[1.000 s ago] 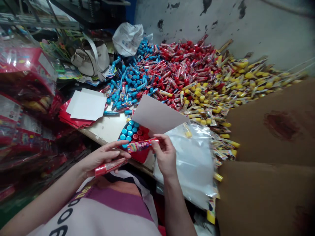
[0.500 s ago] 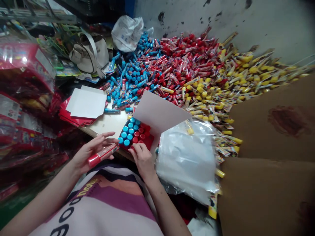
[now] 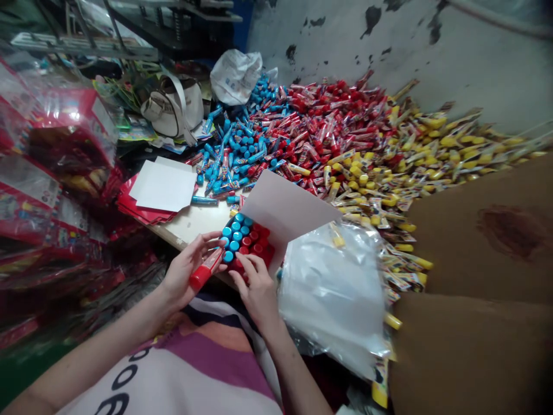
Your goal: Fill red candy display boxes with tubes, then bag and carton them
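**Hands.** The left grip (image 3: 186, 271) is clenched on one tube (image 3: 204, 270), held tilted with its red cap (image 3: 196, 280) pointing down and toward the person. The right grip (image 3: 254, 294) is lowered onto the block, its fingertips (image 3: 242, 263) touching the caps. Whether it grasps a tube cannot be determined from this view.

**Block.** The tubes stand upright and tightly packed in a red box (image 3: 270, 255) on the worktop (image 3: 190, 222), directly in front of the hands. Blue caps (image 3: 234, 236) fill the left part and red caps (image 3: 257, 245) the right. A white lid (image 3: 287, 210) stands open behind the block.

**Status.** Several rows of both colours are standing in the box. The right grip hides the near edge, so any open positions there cannot be confirmed. The held tube is outside the box. Large quantities of tubes lie loose: a blue pile (image 3: 233, 155), a red pile (image 3: 332, 115) and a yellow pile (image 3: 453, 144).

**Surroundings.** A clear plastic bag (image 3: 332, 294) lies to the right of the box. Flat red cards topped by white sheets (image 3: 163, 185) lie to the left on the worktop. Brown cardboard (image 3: 488, 230) borders the yellow pile.
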Demonstrator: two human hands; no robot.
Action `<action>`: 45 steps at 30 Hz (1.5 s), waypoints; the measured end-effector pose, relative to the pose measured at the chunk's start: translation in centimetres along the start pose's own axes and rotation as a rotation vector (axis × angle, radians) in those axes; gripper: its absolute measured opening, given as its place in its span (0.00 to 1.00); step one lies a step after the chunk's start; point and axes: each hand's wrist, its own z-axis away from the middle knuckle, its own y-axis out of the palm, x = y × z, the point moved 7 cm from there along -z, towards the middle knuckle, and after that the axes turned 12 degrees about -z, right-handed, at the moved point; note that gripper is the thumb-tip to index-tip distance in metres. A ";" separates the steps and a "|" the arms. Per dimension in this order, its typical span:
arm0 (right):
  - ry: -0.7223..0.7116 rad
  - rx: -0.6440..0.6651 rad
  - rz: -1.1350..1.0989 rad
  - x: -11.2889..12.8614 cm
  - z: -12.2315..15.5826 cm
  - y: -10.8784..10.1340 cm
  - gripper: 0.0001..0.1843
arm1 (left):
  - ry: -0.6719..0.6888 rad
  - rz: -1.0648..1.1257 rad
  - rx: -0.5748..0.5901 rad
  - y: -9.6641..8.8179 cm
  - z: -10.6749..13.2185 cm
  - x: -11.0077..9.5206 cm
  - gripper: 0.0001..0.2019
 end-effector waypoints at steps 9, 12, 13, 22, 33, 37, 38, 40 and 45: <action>-0.258 -0.181 -0.099 5.1 3.0 -3.1 0.22 | 0.029 -0.278 0.051 2.6 0.5 2.2 0.22; 0.048 -0.492 -0.166 -0.3 4.7 -5.8 0.23 | 0.318 -0.695 0.087 2.7 0.0 0.6 0.15; 0.138 -0.524 -0.186 -2.0 5.1 -5.9 0.23 | 0.453 -0.864 0.075 2.7 -0.3 0.1 0.13; 0.018 -0.161 -0.089 -5.0 2.2 -1.5 0.18 | 0.690 -1.550 0.172 0.6 -4.6 3.9 0.17; 0.046 0.010 -0.064 -5.6 2.2 -0.3 0.18 | 0.669 -1.352 0.179 0.0 -4.2 3.4 0.15; 0.185 -0.206 -0.108 -6.1 3.1 -2.9 0.21 | 0.600 -1.096 -0.009 -1.7 -4.8 1.3 0.19; 0.239 -0.315 -0.094 -6.8 3.7 -3.6 0.22 | 0.545 -1.012 -0.058 -2.4 -5.4 1.0 0.21; 0.331 -0.498 -0.061 -8.6 4.9 -4.1 0.23 | 0.378 -0.835 -0.113 -3.6 -7.2 1.4 0.24; 0.512 -0.424 -0.078 -12.9 5.5 -0.1 0.24 | 0.040 -0.591 -0.056 -2.7 -10.3 2.6 0.20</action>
